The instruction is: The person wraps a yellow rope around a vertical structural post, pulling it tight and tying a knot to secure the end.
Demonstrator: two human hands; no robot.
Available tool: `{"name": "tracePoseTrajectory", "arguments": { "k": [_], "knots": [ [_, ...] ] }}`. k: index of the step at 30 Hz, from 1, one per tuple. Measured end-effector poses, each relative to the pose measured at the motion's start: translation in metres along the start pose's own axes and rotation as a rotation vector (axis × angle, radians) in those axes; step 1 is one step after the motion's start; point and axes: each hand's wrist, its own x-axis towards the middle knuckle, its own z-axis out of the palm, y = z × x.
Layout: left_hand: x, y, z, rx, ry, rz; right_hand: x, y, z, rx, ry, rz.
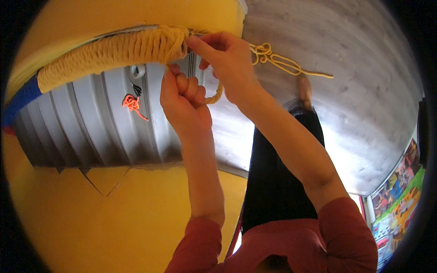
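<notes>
A handrail wrapped closely in yellow cord point(112, 51) runs along the yellow wall at the upper left. My left hand point(186, 92) is closed on a strand of the cord just below the right end of the wrapping. A thicker, twisted part of the cord point(215, 95) leaves this fist and curves up behind my other hand. My right hand point(222, 58) has its thumb and forefinger at the wrapping's right end; whether they pinch cord there cannot be told. Looped, knotted yellow cord point(266, 54) shows beyond my right wrist, ending in a loose tail.
Grey stair steps point(112, 136) lie below the rail, with a roll of tape point(137, 71), black-handled scissors point(137, 90) and a tangle of orange cord point(131, 102). Blue wrapping point(22, 99) covers the rail farther left. My bare foot point(304, 89) is on the grey floor point(368, 102).
</notes>
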Motion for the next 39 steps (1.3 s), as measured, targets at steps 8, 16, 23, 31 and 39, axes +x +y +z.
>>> {"name": "tracePoseTrajectory", "arguments": {
  "k": [8, 16, 23, 31, 39],
  "knots": [
    [-0.002, 0.002, 0.002, 0.053, 0.054, -0.021, -0.067, 0.026, -0.035, -0.656, -0.280, -0.142],
    [0.012, 0.010, -0.026, 0.101, -0.048, -0.058, -0.089, 0.028, -0.005, -1.068, -0.392, -0.266],
    [0.025, -0.006, -0.046, 0.052, -0.195, 0.021, -0.095, 0.053, 0.006, -1.098, -0.354, -0.312],
    [0.040, -0.023, -0.056, 0.088, -0.225, 0.102, -0.091, 0.056, 0.025, -1.399, -0.287, -0.376],
    [0.001, -0.016, -0.013, -0.313, -0.089, -0.066, -0.108, 0.003, -0.019, -1.009, -0.296, -0.287]
  ]
}}
